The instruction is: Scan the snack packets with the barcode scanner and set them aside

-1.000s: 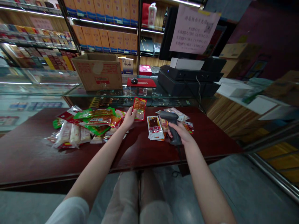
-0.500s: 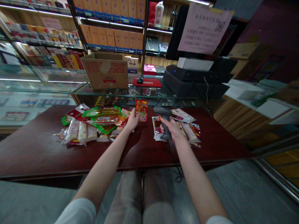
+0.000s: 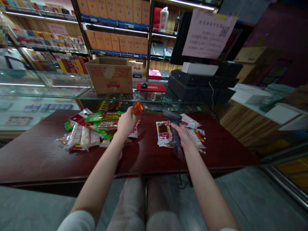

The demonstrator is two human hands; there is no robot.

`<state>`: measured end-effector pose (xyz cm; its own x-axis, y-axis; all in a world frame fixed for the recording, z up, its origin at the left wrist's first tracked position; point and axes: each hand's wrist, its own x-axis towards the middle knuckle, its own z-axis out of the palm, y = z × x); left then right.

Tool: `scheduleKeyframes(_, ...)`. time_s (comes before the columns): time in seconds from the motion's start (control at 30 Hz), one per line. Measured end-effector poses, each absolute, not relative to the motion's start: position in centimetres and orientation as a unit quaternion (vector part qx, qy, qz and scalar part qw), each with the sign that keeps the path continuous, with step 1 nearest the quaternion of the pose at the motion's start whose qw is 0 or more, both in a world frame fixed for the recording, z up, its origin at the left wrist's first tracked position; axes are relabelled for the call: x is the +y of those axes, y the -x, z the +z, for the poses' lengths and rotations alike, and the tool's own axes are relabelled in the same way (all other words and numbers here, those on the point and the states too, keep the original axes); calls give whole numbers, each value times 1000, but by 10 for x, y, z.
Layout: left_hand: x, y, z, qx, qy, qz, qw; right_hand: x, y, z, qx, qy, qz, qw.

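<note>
Partly covered packet [image 3: 137,108], red-edged, orange-brown, tilted

Since half a second ago, the left hand [image 3: 126,124] has moved toward the tabletop's [image 3: 144,160] left edge, now overlapping the right end of the heap of packets [image 3: 106,124], and the red packet [image 3: 137,108] it holds, upright before, has tipped over at a slant. The right hand [image 3: 180,133] and scanner [image 3: 176,120] have shifted slightly toward the right edge, uncovering more of the dark-fronted packet [image 3: 162,129].
</note>
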<state>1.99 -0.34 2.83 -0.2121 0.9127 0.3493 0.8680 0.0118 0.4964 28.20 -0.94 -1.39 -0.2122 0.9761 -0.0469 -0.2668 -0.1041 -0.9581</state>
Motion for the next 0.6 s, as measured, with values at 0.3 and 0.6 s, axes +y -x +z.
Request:
scheduleKeyframes(0.3,-22,74,52,785,-597,106,-126,-12,-287,-14,-440,374,639,508)
scheduleKeyframes(0.6,-14,30,25,746,-641,117,-133,11,-301,-5,-454,399,646,467)
